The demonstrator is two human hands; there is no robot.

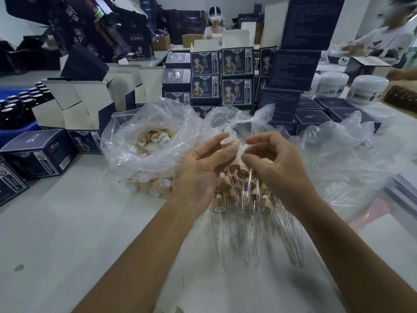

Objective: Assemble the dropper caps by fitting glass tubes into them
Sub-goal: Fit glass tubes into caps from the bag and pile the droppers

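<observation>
The left hand [204, 161] pinches 1 dropper cap [226, 143] above mid-worktop [67, 222]; the right hand [274, 163] curls its fingers, whether around a glass tube I cannot tell. A skewed push could snap glass. The assembled droppers [243, 199] and plastic bag [146, 136] crowd beneath; the near edge offers room.

A tan wood-grain dropper cap with a white inner rim [226, 143] is noted. Dark navy cardboard boxes printed with a pale figure and ornamental border [237, 62] are recorded far centre. A white tabletop [74, 222] is observed; a blue plastic crate [15, 132] is seen far left.
</observation>
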